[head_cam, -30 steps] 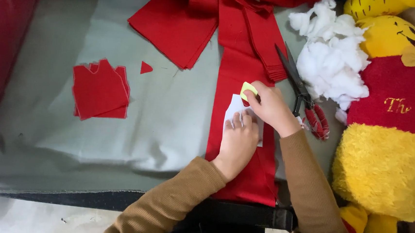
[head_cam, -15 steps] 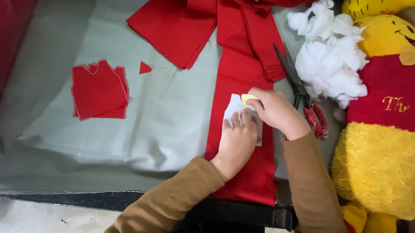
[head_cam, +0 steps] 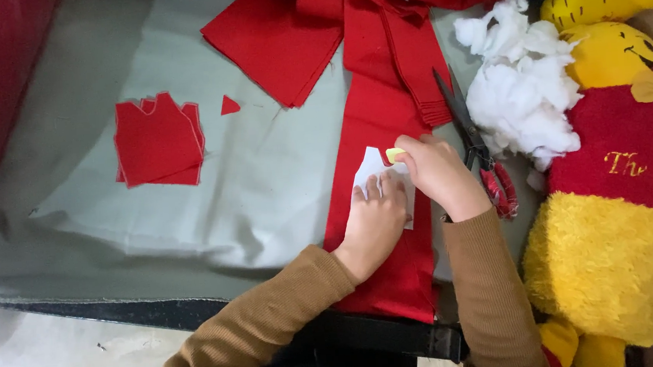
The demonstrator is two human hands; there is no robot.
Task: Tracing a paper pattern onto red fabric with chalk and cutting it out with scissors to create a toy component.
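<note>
A long strip of red fabric [head_cam: 379,118] lies across the grey cloth sheet [head_cam: 265,188]. On it rests a white paper pattern [head_cam: 371,165]. My left hand [head_cam: 375,218] lies flat on the pattern, fingers spread, pressing it onto the fabric. My right hand [head_cam: 441,175] pinches a small yellow piece of chalk [head_cam: 394,154] at the pattern's upper right edge. Both arms wear brown ribbed sleeves.
Black scissors with red handles [head_cam: 473,142] lie just right of my right hand. White stuffing [head_cam: 523,85] and a yellow and red plush toy [head_cam: 617,178] sit at the right. A stack of cut red pieces [head_cam: 156,142] and a small red triangle [head_cam: 229,104] lie at the left.
My right hand with the chalk has slid slightly down and left along the pattern's top edge. My left hand stays pressed on the pattern.
</note>
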